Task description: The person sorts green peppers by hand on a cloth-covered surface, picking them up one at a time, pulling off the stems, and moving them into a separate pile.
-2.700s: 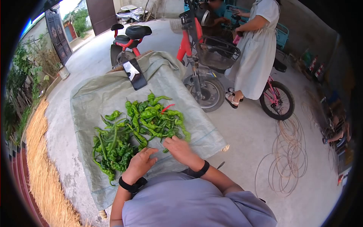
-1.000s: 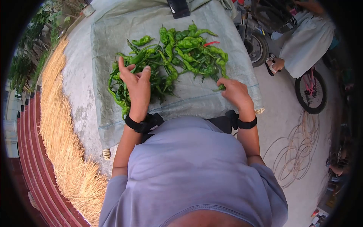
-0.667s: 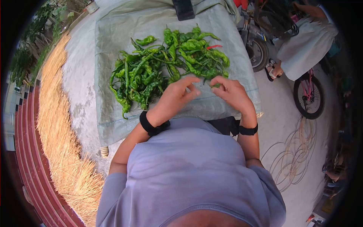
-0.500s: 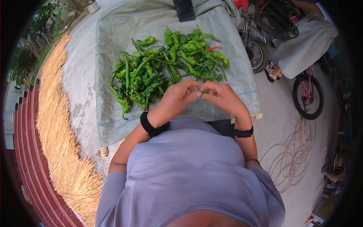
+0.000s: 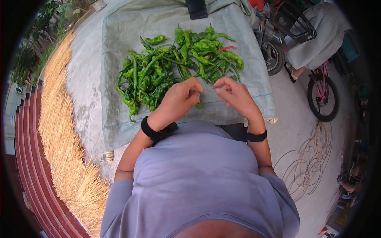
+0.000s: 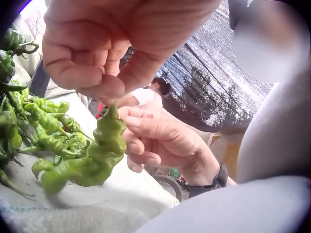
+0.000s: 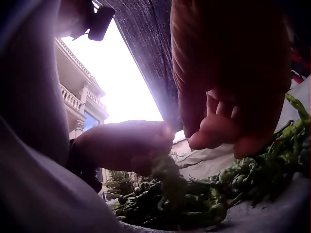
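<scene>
My left hand (image 5: 177,99) pinches the top of a twisted green pepper (image 5: 199,105) above the cloth's near edge. The left wrist view shows that pepper (image 6: 102,155) hanging bent from the thumb and fingers (image 6: 111,87). Just to its right is my right hand (image 5: 238,99), fingers loosely bent, thumb and forefinger a little apart; whether a tiny bit lies at their tips is unclear. Beyond both hands, a heap of green peppers (image 5: 149,77) and a looser group (image 5: 206,45) lie on the grey-green cloth (image 5: 242,107), with one red pepper (image 5: 228,48) at the right.
A dark phone (image 5: 197,8) lies at the cloth's far edge. Behind the right side are a scooter wheel (image 5: 273,57), a person in a pale dress (image 5: 317,39) and a pink bicycle (image 5: 323,95). Coiled wire (image 5: 307,166) lies on the floor; straw (image 5: 65,139) lines the left.
My hands came together around a green pepper, then parted slightly; the pepper now hangs from my left hand. Earlier, my right hand held a green pepper and my left was over the heap.
</scene>
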Demonstrator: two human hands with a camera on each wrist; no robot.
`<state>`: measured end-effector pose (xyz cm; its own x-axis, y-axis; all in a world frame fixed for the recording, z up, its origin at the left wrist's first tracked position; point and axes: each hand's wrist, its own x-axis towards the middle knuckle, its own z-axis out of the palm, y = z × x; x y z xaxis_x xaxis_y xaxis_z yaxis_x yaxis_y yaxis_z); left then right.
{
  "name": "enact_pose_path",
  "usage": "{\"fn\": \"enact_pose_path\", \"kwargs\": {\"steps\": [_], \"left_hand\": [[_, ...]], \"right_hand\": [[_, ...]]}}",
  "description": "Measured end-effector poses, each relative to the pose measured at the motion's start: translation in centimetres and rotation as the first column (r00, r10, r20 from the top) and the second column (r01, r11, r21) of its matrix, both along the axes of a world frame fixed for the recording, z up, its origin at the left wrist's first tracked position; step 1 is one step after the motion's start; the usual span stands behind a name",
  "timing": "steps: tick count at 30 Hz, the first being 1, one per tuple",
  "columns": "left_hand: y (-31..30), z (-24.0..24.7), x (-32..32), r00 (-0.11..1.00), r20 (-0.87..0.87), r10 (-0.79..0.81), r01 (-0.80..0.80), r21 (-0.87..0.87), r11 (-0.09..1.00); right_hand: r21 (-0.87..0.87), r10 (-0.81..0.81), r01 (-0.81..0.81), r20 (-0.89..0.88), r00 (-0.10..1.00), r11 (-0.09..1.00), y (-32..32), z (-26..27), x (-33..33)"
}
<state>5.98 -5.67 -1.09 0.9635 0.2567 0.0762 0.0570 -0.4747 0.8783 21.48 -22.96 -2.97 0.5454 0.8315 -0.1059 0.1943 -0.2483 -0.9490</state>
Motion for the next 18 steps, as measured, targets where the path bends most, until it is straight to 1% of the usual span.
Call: {"fn": "enact_pose_path", "kwargs": {"steps": [2,3,6,7,8,10,12,13,15,16,17,18], "left_hand": [[0.1,1.7,-0.4,1.000,0.018,0.015,-0.012,-0.109,0.994],[0.2,2.9,-0.7,0.998,0.036,0.056,-0.053,-0.086,0.995],[0.5,4.6,-1.3,0.939,0.231,0.254,-0.248,-0.054,0.967],[0.7,4.8,-1.1,0.873,0.355,0.336,-0.345,-0.040,0.938],[1.2,4.8,-1.2,0.819,0.425,0.386,-0.401,-0.058,0.914],[2.8,4.7,-1.8,0.775,0.444,0.450,-0.512,0.024,0.858],[3.5,4.1,-1.3,0.710,0.493,0.504,-0.618,0.091,0.781],[3.7,4.1,-1.2,0.674,0.519,0.526,-0.666,0.119,0.736],[3.0,4.1,-1.1,0.646,0.550,0.529,-0.695,0.138,0.706],[2.7,4.0,-1.0,0.632,0.565,0.531,-0.709,0.145,0.690],[2.7,4.0,-1.0,0.648,0.539,0.538,-0.706,0.159,0.690],[3.0,3.6,-1.1,0.694,0.503,0.514,-0.684,0.241,0.688]], "right_hand": [[0.006,-0.079,0.080,0.245,0.966,0.997,-0.1,-0.6,0.5],[0.017,-0.118,0.119,0.363,0.924,0.993,-0.1,-1.0,0.6],[0.043,-0.104,0.095,0.481,0.871,0.995,0.9,-2.6,0.1],[0.019,-0.081,0.083,0.500,0.862,0.996,1.1,-3.1,0.0],[-0.005,-0.058,0.071,0.518,0.853,0.997,1.4,-3.7,-0.2],[-0.032,-0.029,0.057,0.562,0.826,0.998,1.9,-4.8,-0.5],[-0.040,-0.020,0.056,0.615,0.788,0.998,2.2,-5.5,-0.7],[-0.026,-0.038,0.069,0.614,0.788,0.997,2.2,-5.5,-0.8],[0.000,-0.074,0.094,0.615,0.785,0.996,2.4,-5.5,-0.7],[0.039,-0.139,0.147,0.616,0.776,0.988,2.4,-5.2,-0.5],[0.076,-0.202,0.198,0.613,0.763,0.977,2.3,-4.8,-0.2],[0.109,-0.261,0.246,0.608,0.750,0.963,2.1,-4.5,0.0]]}}
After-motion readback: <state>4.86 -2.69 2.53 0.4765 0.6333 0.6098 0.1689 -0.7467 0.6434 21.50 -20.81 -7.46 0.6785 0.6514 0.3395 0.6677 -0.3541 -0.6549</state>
